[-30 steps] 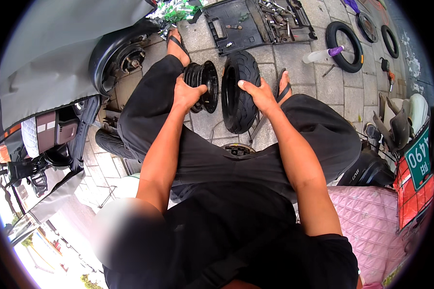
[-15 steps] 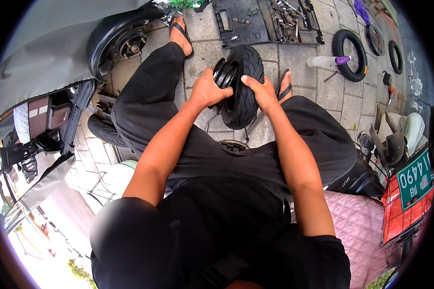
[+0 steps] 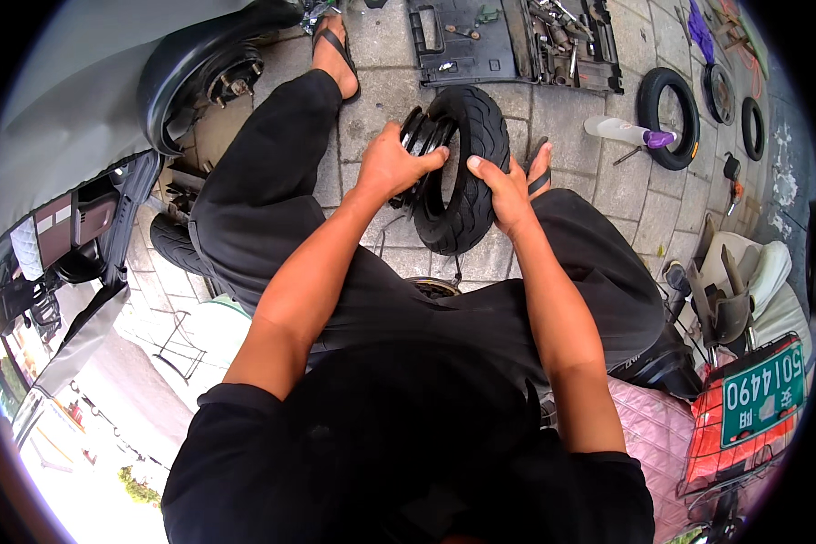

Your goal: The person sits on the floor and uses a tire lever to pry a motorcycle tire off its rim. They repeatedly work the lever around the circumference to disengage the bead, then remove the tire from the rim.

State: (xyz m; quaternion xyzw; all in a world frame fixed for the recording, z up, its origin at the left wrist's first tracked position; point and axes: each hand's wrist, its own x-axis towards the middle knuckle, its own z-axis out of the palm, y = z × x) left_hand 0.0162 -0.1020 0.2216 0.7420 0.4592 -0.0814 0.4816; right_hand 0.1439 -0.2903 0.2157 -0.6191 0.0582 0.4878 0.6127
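Scooter tyre and wheel rim held upright between the knees.
Left hand clamped on black wheel rim; right hand gripping black scooter tyre tread, above the paved floor.

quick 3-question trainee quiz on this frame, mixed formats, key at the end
1. True or false: the left hand rests on the black wheel rim.
2. The right hand has its grip on: A) the white bottle with the purple cap, B) the upright black tyre, C) the open tool case.
3. Fill in: the spare tyre lying flat on the paving is on the person's ____ side.

Key: 1 true; 2 B; 3 right.
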